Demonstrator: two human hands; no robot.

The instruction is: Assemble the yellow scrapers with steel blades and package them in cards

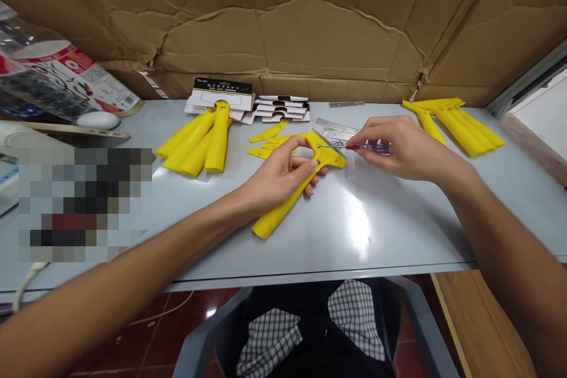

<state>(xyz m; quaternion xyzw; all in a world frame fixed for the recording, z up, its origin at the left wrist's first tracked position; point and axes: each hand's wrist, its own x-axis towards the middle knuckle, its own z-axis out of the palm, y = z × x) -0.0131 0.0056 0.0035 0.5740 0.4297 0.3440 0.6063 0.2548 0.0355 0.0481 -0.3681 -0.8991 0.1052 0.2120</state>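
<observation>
My left hand (287, 171) is wrapped round the neck of a yellow scraper (283, 212), whose wide head points up and to the right. In my right hand (398, 144) is a screwdriver (372, 147) with a clear and red handle, held level. Its metal shaft reaches left to the scraper head, near a screw. Just behind the head lie metal blades (336, 128) and a small heap of screws (339, 145). Flat yellow pieces (270, 132) rest on the table behind my left hand.
Yellow handles (190, 142) lie at the left beside stacked cards (281, 109). More yellow scrapers (465, 127) are at the right. Cardboard (283, 41) stands along the back of the grey table (398, 236). A plastic bottle (66, 71) and a white mouse (98, 120) are at far left.
</observation>
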